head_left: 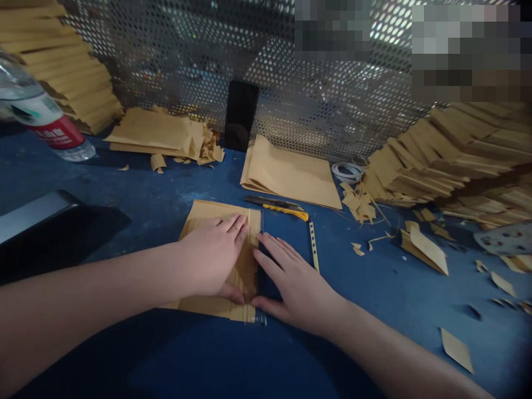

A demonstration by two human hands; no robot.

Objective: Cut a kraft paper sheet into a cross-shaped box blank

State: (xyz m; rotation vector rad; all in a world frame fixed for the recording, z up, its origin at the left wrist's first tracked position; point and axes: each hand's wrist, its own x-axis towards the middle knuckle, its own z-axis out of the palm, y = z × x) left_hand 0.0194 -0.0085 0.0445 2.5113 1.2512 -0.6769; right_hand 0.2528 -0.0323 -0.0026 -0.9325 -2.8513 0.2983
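Observation:
A brown paper envelope [205, 213] lies flat on the blue table [166, 183] in front of me. My left hand [211, 252] rests flat on it, fingers together and stretched out, pressing near its right edge. A clear ruler [254, 221] runs along that right edge. My right hand [291, 282] lies flat beside the ruler, fingers spread, its thumb touching the ruler's near end. Neither hand grips anything.
A yellow utility knife [282, 208] and a pencil [314, 246] lie just right of the envelope. Stacks of brown envelopes [291, 174] stand behind and fan out far right [457, 149] and far left [62, 66]. A phone [241, 113] leans on the mesh wall. A water bottle [41, 116] lies left.

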